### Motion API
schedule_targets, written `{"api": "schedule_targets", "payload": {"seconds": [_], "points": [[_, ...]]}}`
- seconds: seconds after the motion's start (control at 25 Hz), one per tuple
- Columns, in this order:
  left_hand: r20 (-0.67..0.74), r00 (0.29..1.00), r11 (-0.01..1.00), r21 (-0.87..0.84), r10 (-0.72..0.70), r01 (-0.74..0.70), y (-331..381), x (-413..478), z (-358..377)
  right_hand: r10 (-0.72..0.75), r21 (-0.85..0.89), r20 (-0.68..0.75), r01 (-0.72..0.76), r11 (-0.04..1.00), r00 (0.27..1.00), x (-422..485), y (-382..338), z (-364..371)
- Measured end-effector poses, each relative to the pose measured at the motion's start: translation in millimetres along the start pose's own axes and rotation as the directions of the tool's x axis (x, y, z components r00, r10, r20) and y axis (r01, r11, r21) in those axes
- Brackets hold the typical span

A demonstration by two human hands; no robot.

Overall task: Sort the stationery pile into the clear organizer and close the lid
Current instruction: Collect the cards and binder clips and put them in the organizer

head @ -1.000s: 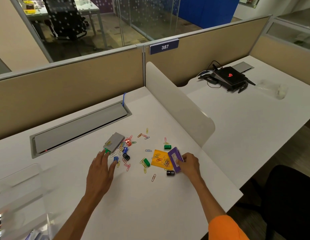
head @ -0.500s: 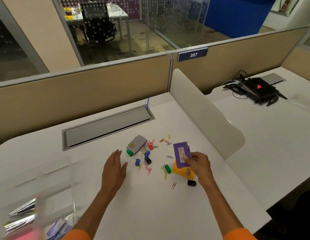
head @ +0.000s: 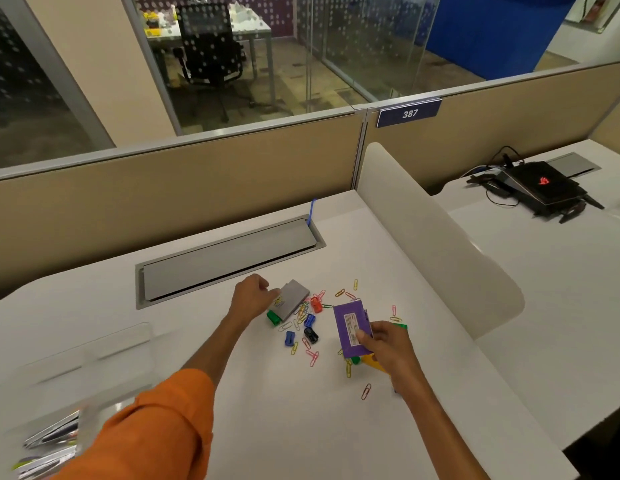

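Observation:
A pile of coloured paper clips (head: 303, 311) and small sharpeners (head: 310, 335) lies in the middle of the white desk (head: 301, 427). My right hand (head: 384, 344) grips a flat purple box (head: 350, 327), lifted over a yellow sticky pad (head: 372, 362). My left hand (head: 249, 296) pinches the left end of a grey box (head: 293, 299), which lies at the pile's far left on the desk. The clear organizer (head: 76, 379) stands at the near left, its lid up, blurred, with some items inside.
A grey cable hatch (head: 229, 258) is set into the desk behind the pile. A white curved divider (head: 430, 230) bounds the desk on the right. A black laptop (head: 540, 188) with cables sits on the neighbouring desk. A beige partition runs along the back.
My left hand has moved forward from the desk surface and taken hold of the grey box. My right hand still holds the purple box, slightly lower over the sticky pad.

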State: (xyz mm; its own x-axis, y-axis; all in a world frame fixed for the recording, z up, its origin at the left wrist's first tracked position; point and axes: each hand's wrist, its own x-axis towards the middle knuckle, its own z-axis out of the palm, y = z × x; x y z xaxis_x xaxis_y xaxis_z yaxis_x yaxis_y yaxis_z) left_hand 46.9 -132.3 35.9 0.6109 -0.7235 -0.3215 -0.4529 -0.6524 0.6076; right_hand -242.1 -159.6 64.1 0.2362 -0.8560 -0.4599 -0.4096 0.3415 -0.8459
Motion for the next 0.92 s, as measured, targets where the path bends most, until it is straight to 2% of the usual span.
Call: {"api": "schedule_targets", "payload": {"seconds": [0.12,0.4,0.68,0.92], "points": [[0.108,0.994,0.994,0.106,-0.030,0.019,23,31,0,0.011,0.017,-0.009,-0.011,1.000,1.000,-4,7,-2],[0.320,0.947,0.906,0.410,-0.032,-0.108,60,61,18,0.044,0.035,-0.042,-0.042,0.998,0.998,-20,31,-17],[0.329,0.941,0.913,0.403,-0.074,-0.070,63,68,25,0.095,0.135,-0.035,-0.090,0.987,0.995,-35,45,-24],[0.334,0.936,0.926,0.377,-0.113,-0.023,57,67,27,0.079,0.121,-0.025,-0.075,0.990,0.997,-32,43,-16]]}}
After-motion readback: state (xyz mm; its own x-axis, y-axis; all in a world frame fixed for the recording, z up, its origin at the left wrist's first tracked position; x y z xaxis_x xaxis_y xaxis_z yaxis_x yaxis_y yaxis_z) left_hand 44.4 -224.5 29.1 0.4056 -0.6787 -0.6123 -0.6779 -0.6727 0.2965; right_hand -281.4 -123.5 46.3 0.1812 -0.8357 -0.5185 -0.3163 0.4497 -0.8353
